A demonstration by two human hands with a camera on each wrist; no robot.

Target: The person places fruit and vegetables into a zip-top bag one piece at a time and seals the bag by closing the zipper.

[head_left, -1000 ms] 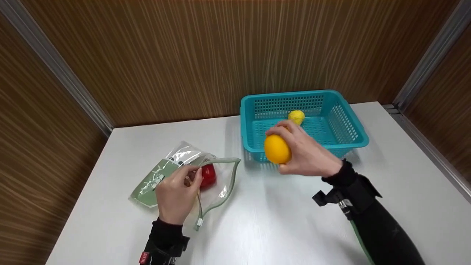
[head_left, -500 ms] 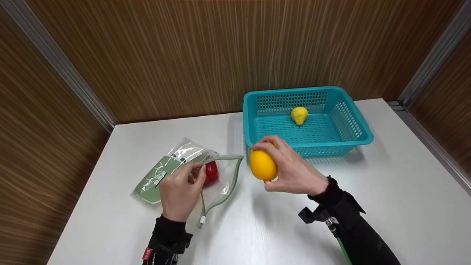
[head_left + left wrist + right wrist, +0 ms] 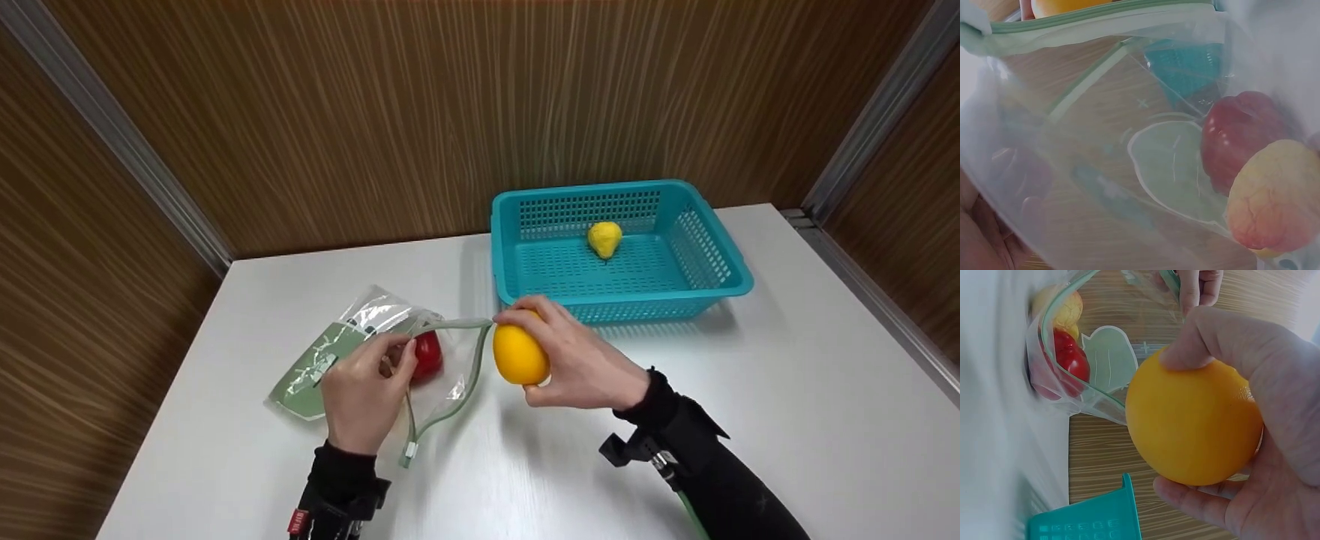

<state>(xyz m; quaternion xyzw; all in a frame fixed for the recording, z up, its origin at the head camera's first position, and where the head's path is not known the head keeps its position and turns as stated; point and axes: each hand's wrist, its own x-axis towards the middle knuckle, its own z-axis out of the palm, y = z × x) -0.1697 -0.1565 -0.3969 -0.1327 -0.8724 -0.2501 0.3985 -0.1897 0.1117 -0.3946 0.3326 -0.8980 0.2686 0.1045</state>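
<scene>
From where I stand, the person's right hand (image 3: pixel 583 358) grips an orange (image 3: pixel 520 358), fingers over the top and thumb beneath. The orange is held above the white bench (image 3: pixel 562 480), just beside the gaping mouth of a clear zip bag (image 3: pixel 315 379) with green printing; I can't tell whether fruit and rim touch. The left hand (image 3: pixel 365 397) pinches the edge of that mouth between thumb and fingers. Inside the bag sit a shiny red fruit (image 3: pixel 427 355) and, against it, a yellow fruit with a pink blush (image 3: pixel 1275 197), which shows best from the left wrist. Behind the right hand stands a teal basket (image 3: pixel 637 308), a knobbly yellow pear (image 3: pixel 604 238) lying in it near the back wall. Black sleeves (image 3: pixel 727 480) cover both forearms, and wood-grain panels (image 3: pixel 360 135) enclose the bench.
</scene>
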